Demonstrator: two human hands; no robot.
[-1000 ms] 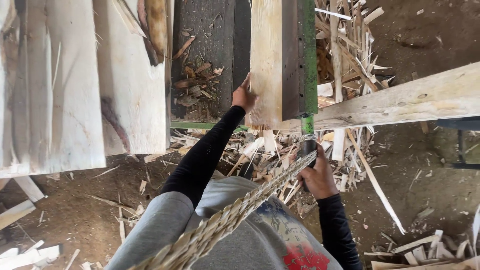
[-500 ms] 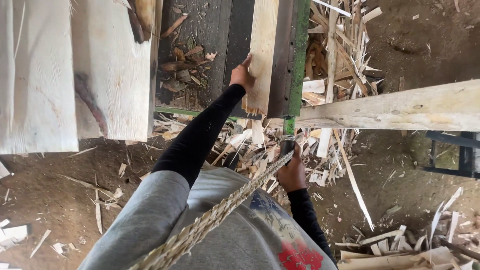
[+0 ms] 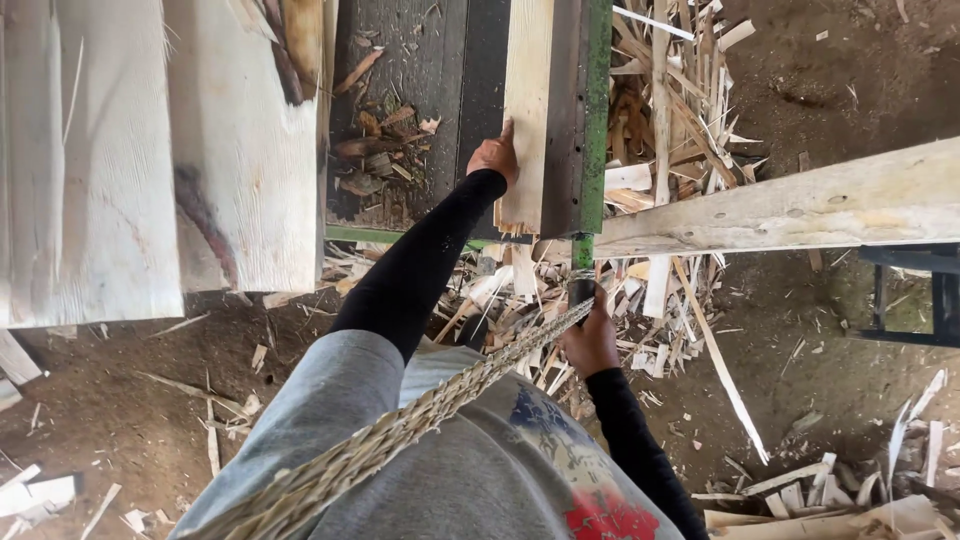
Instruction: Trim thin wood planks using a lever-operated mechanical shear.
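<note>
Near the top middle, a pale wooden board (image 3: 527,110) is pressed flat by the left hand (image 3: 494,157). It looks stiff and rough; its near end is best gripped. A dark handle (image 3: 581,285) is clutched by the right hand (image 3: 590,340).

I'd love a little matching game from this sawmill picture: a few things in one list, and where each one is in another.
Things:
1. left hand
2. right hand
3. long pale wooden beam
4. wide pale planks

Places:
A. stacked at the far left
B. running across the right side
C. on the narrow pale board on the dark machine table
D. at the dark handle below the green rail

Pairs: 1-C, 2-D, 3-B, 4-A
</note>
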